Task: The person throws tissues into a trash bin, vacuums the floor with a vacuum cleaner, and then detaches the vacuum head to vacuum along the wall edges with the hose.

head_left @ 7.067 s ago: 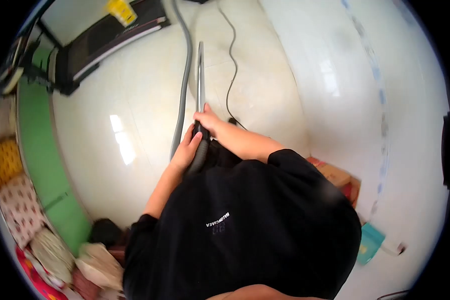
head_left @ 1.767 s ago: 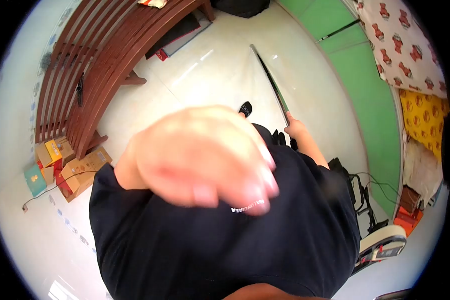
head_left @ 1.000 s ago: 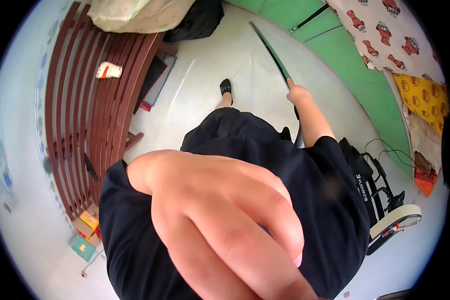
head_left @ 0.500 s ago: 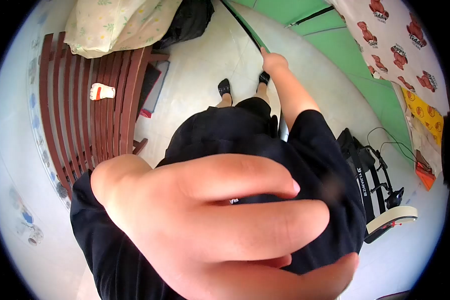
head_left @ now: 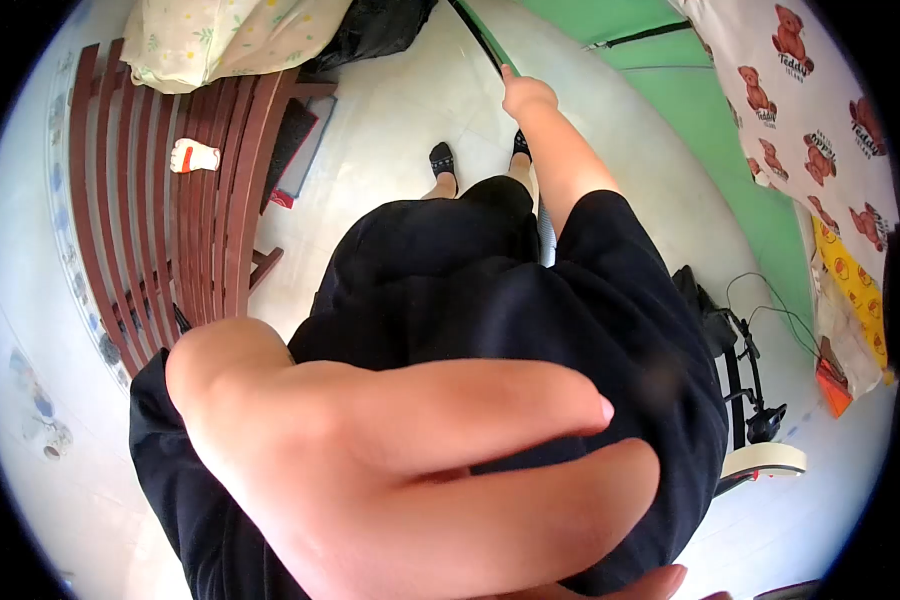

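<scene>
Close to the camera, my left hand (head_left: 410,460) fills the lower middle, its fingers apart and bent at the tips. Nothing shows between them, and its lowest fingers are cut off by the frame edge. Farther out, my right arm stretches forward and my right hand (head_left: 528,97) is closed around a long thin green and black pole (head_left: 482,38). The pole runs from the fist to the top edge, where its far end is out of view. A pale grey piece (head_left: 547,238) shows beside my leg; whether it belongs to the pole I cannot tell.
A brown slatted wooden bench (head_left: 238,200) stands left, bearing a foot-shaped item (head_left: 195,155) and a flowered cloth bundle (head_left: 225,40). A black bag (head_left: 385,35) lies behind. On the right are a green panel (head_left: 660,100), teddy-print cloth (head_left: 770,90) and black equipment (head_left: 745,380) with cables.
The view has shifted, so bench and feet sit higher in it. My left hand is lower, with more of its fingers cut off. My right hand still grips the pole.
</scene>
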Demonstrator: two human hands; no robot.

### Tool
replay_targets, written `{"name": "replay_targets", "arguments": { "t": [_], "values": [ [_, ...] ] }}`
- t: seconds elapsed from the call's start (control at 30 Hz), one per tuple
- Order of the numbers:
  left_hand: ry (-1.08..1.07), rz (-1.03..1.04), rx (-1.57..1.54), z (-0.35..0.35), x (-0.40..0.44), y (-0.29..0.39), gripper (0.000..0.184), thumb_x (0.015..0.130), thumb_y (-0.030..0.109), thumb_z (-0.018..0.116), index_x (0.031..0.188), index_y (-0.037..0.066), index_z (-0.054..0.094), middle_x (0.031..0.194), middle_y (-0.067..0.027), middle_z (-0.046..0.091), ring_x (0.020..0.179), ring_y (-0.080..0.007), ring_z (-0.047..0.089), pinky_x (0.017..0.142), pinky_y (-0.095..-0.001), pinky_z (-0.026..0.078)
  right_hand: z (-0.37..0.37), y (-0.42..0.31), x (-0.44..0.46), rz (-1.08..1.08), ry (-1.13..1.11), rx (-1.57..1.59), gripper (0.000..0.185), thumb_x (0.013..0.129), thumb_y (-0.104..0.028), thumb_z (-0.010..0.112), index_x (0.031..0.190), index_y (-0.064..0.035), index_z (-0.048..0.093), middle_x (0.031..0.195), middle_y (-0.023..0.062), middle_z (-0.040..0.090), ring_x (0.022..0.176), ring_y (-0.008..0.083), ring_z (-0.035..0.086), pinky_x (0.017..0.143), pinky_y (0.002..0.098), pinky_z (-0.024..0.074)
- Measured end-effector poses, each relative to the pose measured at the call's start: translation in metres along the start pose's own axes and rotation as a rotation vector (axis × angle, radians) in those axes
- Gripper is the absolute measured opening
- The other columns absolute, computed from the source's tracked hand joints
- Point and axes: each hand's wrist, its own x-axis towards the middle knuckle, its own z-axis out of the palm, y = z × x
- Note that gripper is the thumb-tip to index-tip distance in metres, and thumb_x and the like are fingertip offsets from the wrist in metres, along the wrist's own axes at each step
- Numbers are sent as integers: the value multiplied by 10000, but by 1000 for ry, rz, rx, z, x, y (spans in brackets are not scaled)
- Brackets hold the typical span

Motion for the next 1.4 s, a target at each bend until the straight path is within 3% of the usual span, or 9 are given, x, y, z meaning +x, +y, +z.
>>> {"name": "replay_targets", "arguments": {
  "t": [0.27, 0.6, 0.77, 0.93, 1.07, 1.17, 1.3, 1.37, 1.4],
  "values": [
    [-55, 24, -25, 20, -2, -1, 447, 853, 153, 535, 1234, 81, 313, 1288, -109, 296, 1120, -174, 322, 940, -295, 253, 25, 74, -58, -2, 52, -45, 705, 791, -198, 517, 1397, -308, 174, 1090, 112, 587, 975, 264, 576, 815, 394, 467],
    [-320, 34, -128, 46, -8, 34, 509, 874, 183, 503, 1299, 91, 238, 1359, -105, 214, 1206, -160, 252, 1011, -303, 190, 83, 157, -144, 210, 19, 31, 719, 772, -241, 533, 1393, -318, 178, 1039, 148, 603, 956, 283, 584, 819, 389, 463],
    [-525, 145, 549, 17, -8, 69, 541, 884, 198, 487, 1331, 96, 201, 1394, -103, 172, 1249, -153, 218, 1046, -307, 158, 97, 181, -177, 244, 43, 131, 754, 758, -198, 564, 1400, -270, 175, 1063, 218, 579, 975, 338, 567, 837, 411, 445],
    [-673, 617, 1600, 9, -13, 90, 572, 894, 213, 472, 1363, 101, 164, 1429, -100, 131, 1293, -146, 183, 1081, -310, 127, 84, 170, -204, 261, -26, 45, 799, 742, -181, 568, 1412, -251, 138, 1040, 206, 591, 965, 319, 578, 829, 405, 450],
    [-854, 906, 1927, 0, -12, 103, 597, 903, 226, 459, 1389, 105, 134, 1458, -99, 98, 1327, -140, 155, 1109, -314, 102, 92, 158, -195, 268, -34, -5, 799, 741, -186, 570, 1412, -206, 137, 1029, 195, 597, 946, 317, 583, 823, 407, 461],
    [-1173, 1205, 1675, -20, 9, 115, 647, 905, 251, 458, 1405, 105, 75, 1474, -105, 50, 1350, -175, 125, 1120, -309, 101, 96, 150, -196, 265, -24, 12, 802, 740, -200, 579, 1412, -224, 141, 998, 196, 607, 926, 314, 591, 814, 406, 465],
    [-1411, 1662, 804, -60, 37, 91, 314, 871, 206, 487, 1162, 98, 530, 1238, -63, 503, 1056, -315, 527, 884, -328, 440, 103, 149, -201, 164, -59, -1, 824, 733, -197, 604, 1412, -238, 139, 970, 193, 613, 892, 324, 594, 792, 411, 464],
    [-538, -265, 1437, -86, -29, 91, 404, 771, 14, 540, 1174, 37, 511, 1232, -177, 489, 1112, -350, 490, 941, -384, 385, 106, 144, -203, 79, -71, 0, 831, 732, -188, 606, 1411, -259, 132, 962, 190, 610, 889, 320, 594, 782, 412, 464],
    [-601, -374, 1301, -125, -40, 70, 398, 794, 20, 529, 1191, 44, 510, 1241, -162, 488, 1148, -324, 469, 967, -383, 361, 107, 140, -203, 41, -79, -10, 830, 733, -187, 604, 1410, -269, 131, 960, 188, 609, 889, 318, 595, 780, 413, 464]
  ]
}}
